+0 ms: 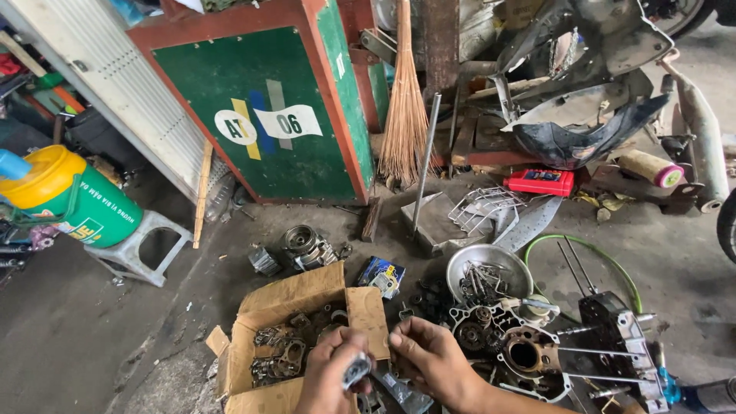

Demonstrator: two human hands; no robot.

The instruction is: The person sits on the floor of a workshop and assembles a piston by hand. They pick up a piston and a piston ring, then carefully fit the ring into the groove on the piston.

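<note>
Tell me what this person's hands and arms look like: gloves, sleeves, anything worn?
Both are bare. The left hand and the right hand wear no gloves, and no ring, watch or wristband can be seen. The right forearm runs bare to the bottom edge of the picture, with no sleeve in view. The fingers look smudged with dark workshop grime. Little of the left arm shows.

The left hand (331, 376) is cut off by the bottom edge; the small metal part (356, 370) in it is blurred.
</note>
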